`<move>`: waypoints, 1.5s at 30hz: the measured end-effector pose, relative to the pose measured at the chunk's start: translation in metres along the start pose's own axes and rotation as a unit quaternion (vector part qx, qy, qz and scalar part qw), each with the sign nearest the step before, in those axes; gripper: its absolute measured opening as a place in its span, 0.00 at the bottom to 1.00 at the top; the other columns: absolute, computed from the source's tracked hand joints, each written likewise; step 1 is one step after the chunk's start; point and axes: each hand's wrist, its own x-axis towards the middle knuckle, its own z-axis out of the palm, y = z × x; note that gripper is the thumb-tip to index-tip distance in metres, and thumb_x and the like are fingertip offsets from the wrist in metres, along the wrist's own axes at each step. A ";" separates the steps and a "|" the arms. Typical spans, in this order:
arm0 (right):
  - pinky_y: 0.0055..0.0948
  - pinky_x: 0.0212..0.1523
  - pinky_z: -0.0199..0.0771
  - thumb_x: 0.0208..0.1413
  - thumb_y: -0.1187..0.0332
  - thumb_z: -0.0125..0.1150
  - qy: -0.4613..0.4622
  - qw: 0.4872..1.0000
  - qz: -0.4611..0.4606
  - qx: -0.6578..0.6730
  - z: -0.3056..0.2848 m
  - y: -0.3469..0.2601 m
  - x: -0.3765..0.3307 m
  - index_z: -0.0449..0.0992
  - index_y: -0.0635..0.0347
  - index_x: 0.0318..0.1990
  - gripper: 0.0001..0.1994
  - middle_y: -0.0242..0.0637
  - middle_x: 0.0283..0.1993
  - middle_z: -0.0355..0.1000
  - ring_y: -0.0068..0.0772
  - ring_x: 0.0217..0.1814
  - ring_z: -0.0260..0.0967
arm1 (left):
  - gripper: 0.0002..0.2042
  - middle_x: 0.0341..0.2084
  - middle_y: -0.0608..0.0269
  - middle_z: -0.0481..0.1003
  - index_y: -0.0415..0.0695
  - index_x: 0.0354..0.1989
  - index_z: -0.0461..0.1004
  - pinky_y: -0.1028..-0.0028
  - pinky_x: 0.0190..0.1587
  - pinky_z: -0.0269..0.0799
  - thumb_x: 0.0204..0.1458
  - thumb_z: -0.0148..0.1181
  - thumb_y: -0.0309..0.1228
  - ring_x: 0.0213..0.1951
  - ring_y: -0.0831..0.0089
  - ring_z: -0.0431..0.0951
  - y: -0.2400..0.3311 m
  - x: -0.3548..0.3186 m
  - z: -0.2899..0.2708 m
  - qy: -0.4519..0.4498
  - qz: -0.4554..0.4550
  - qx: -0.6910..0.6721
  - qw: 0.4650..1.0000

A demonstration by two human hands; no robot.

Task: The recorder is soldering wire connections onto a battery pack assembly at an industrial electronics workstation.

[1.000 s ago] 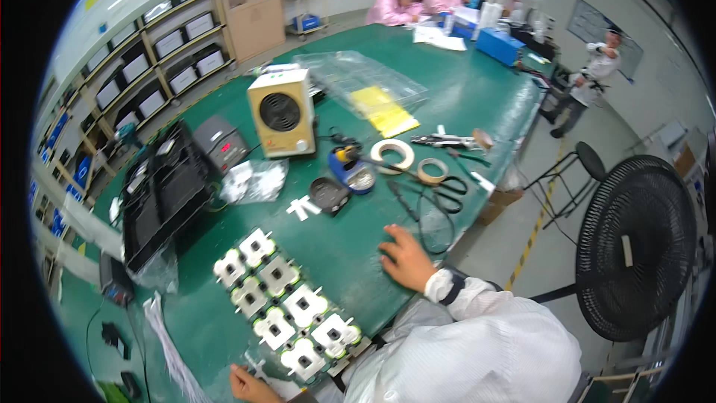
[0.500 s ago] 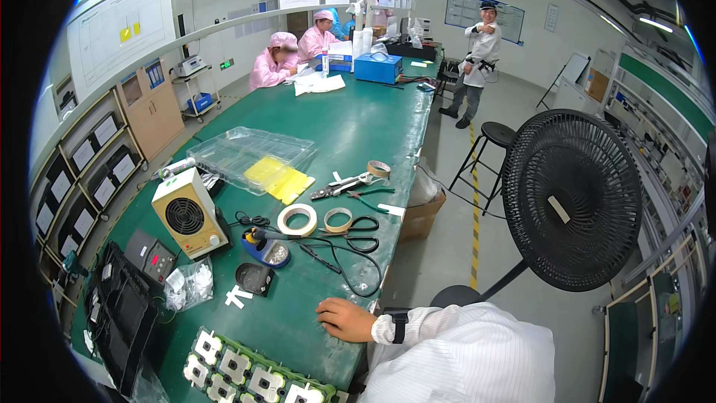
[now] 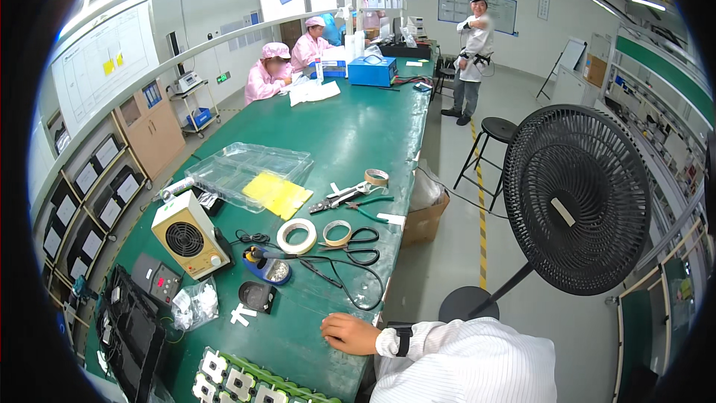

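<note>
Pack (image 3: 240, 384), green and white, lies on the bench (image 3: 350, 134) at the lower edge of view, partly cut off, just left of the right hand (image 3: 349, 333). That hand rests palm down near the bench's edge, slack, fingers loosely bent, nothing visible in its grasp; it seems to lean there for support. The left hand is out of view, so I cannot tell its state. Beyond the pack sit a dish (image 3: 257, 296) and a bag (image 3: 195, 306) of white bits, then an iron (image 3: 277, 255) in its blue stand (image 3: 259, 269), presumably to keep the tip off the bench. Tapes (image 3: 283, 236) and scissors (image 3: 344, 245) lie just past, probably grouped for easy reach. A blower (image 3: 181, 237) stands at left, its grille facing nearward, perhaps to send air over this area. Farther, yellow sheets (image 3: 277, 195) lie by a clear tray's (image 3: 242, 158) corner.
</note>
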 end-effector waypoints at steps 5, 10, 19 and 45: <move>0.43 0.60 0.72 0.57 0.72 0.62 0.000 1.000 -0.016 -0.004 -0.001 0.000 0.003 0.77 0.62 0.40 0.06 0.39 0.46 0.75 0.44 0.57 0.71 | 0.15 0.17 0.39 0.69 0.25 0.27 0.73 0.54 0.28 0.62 0.59 0.61 0.29 0.20 0.50 0.63 -0.008 -0.001 0.003 -0.015 -0.009 0.007 1.000; 0.46 0.56 0.73 0.49 0.73 0.64 -0.009 0.999 -0.022 -0.026 0.000 0.007 0.004 0.78 0.60 0.36 0.07 0.41 0.46 0.76 0.48 0.53 0.72 | 0.15 0.22 0.43 0.74 0.30 0.32 0.78 0.57 0.30 0.67 0.63 0.61 0.33 0.22 0.52 0.69 -0.005 0.003 0.032 0.041 0.109 -0.055 0.992; 0.46 0.57 0.68 0.52 0.76 0.62 -0.071 0.997 -0.012 -0.040 0.001 0.012 0.002 0.79 0.63 0.40 0.08 0.47 0.49 0.74 0.53 0.54 0.70 | 0.04 0.38 0.57 0.80 0.43 0.35 0.80 0.57 0.57 0.67 0.53 0.67 0.28 0.50 0.54 0.78 -0.007 -0.009 0.007 -0.022 0.067 -0.066 0.995; 0.44 0.51 0.76 0.50 0.78 0.64 -0.013 0.996 -0.054 -0.063 -0.001 -0.012 0.009 0.79 0.62 0.36 0.05 0.44 0.44 0.78 0.54 0.48 0.75 | 0.02 0.32 0.59 0.80 0.41 0.31 0.79 0.57 0.57 0.69 0.49 0.65 0.22 0.52 0.53 0.77 0.014 0.000 0.004 -0.124 0.132 -0.096 0.979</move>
